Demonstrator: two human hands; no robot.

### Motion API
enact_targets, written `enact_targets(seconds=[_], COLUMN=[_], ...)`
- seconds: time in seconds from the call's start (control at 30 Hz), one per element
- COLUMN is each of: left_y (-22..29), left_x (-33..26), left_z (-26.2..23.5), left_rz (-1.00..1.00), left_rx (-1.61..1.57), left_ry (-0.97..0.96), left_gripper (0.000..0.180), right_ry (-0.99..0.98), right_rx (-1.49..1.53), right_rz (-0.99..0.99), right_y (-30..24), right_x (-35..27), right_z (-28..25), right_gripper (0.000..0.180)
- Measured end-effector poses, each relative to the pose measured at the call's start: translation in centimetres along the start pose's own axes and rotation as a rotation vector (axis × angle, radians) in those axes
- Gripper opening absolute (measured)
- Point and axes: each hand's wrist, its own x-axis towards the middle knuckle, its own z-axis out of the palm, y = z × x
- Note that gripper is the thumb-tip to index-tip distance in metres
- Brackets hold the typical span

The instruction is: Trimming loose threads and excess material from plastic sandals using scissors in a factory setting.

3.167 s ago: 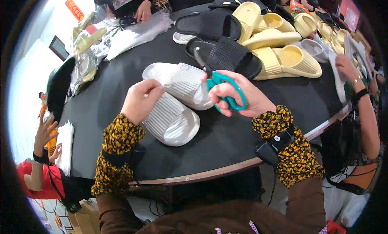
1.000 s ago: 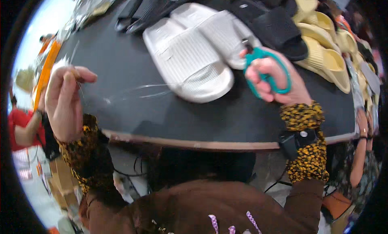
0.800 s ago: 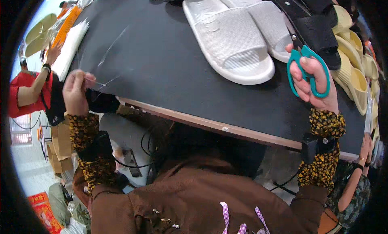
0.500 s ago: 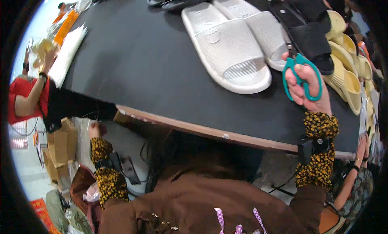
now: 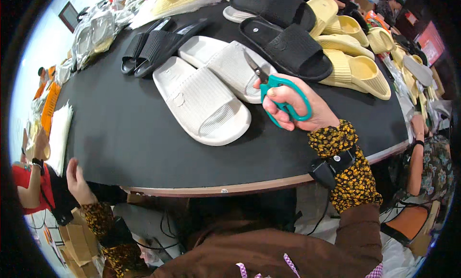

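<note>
My right hand is closed round the teal-handled scissors, with some fingers through the loops. The short dark blades point up and left over the nearer end of a white slide sandal. Beside it, closer to me, lies its mate, another white slide sandal with a ribbed strap. Off the table's left front corner, my left hand is raised with fingers stretched out and holds nothing. Behind the white pair lie black slides to the right and more black slides to the left.
Yellow slides cluster on the dark table at right. A stack of white plastic bags lies at the left edge. Co-workers sit at both sides; one's arm rests near the right edge. Cardboard boxes stand lower left.
The view has shifted, so the table's contents sit further left and more of the far side shows. My left hand has risen with its fingers extended. The scissors stay in my right hand.
</note>
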Motion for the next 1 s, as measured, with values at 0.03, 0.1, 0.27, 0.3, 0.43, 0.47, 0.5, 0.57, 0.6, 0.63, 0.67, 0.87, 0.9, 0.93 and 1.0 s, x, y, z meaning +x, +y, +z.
enact_targets(seconds=[0.03, 0.1, 0.27, 0.3, 0.43, 0.47, 0.5, 0.57, 0.6, 0.63, 0.67, 0.87, 0.9, 0.93, 1.0], left_y=[7.1, 13.5, 19.6, 20.1, 20.8, 21.5, 22.3, 23.7, 24.6, 24.4, 24.3, 27.7, 28.5, 29.2, 29.4], left_x=[-0.3, -0.2, 0.2, 0.8, 2.2, 2.2, 1.8, 0.6, -0.2, -0.5, -0.8, -4.6, -4.9, -5.1, -5.3], left_z=[3.3, 8.4, 20.3, 22.4, 28.7, 29.6, 30.1, 31.0, 30.5, 30.5, 30.1, 24.6, 23.7, 22.9, 21.5], left_rz=[0.015, 0.099, 0.233, 0.221, 0.301, 0.291, 0.223, -0.069, -0.301, -0.321, -0.339, -0.462, -0.432, -0.403, -0.355], left_rx=[0.004, -0.011, 0.040, 0.050, -0.081, -0.186, -0.108, -0.294, -0.461, -0.503, -0.543, -0.747, -0.746, -0.744, -0.811], left_ry=[-0.114, -0.326, -0.891, -0.983, -1.190, -1.280, -1.339, -1.465, -1.500, -1.521, -1.537, -1.361, -1.308, -1.257, -1.185], left_gripper=[0.028, 0.025, 0.029, 0.031, 0.042, 0.044, 0.050, 0.048, 0.047, 0.043, 0.039, 0.053, 0.054, 0.055, 0.057], right_ry=[-0.017, -0.031, 0.033, 0.042, 0.028, 0.026, 0.022, 0.046, 0.051, 0.047, 0.087, 0.292, 0.303, 0.316, 0.332], right_rx=[0.000, -0.007, 0.044, 0.048, 0.046, 0.043, 0.044, 0.044, 0.043, 0.045, 0.111, 0.186, 0.161, 0.134, 0.108], right_rz=[-0.019, -0.044, -0.104, -0.099, -0.096, -0.093, -0.103, -0.098, -0.106, -0.113, -0.139, -0.317, -0.333, -0.347, -0.364], right_y=[-0.1, -0.2, 0.3, 0.2, 0.1, 0.0, 0.0, -0.1, 0.0, 0.0, -0.2, -1.0, -1.1, -1.3, -1.4], right_x=[-0.1, 0.0, 0.6, 0.5, 0.6, 0.5, 0.4, 0.1, 0.3, 0.3, 0.1, -0.3, -0.2, -0.2, -0.1], right_z=[-0.3, -0.4, -1.3, -1.4, -1.1, -1.1, -1.1, -1.3, -1.4, -1.3, -1.0, -1.2, -1.2, -1.1, -0.6], right_gripper=[0.035, 0.035, 0.024, 0.027, 0.029, 0.029, 0.029, 0.029, 0.029, 0.029, 0.029, 0.030, 0.031, 0.032, 0.034])
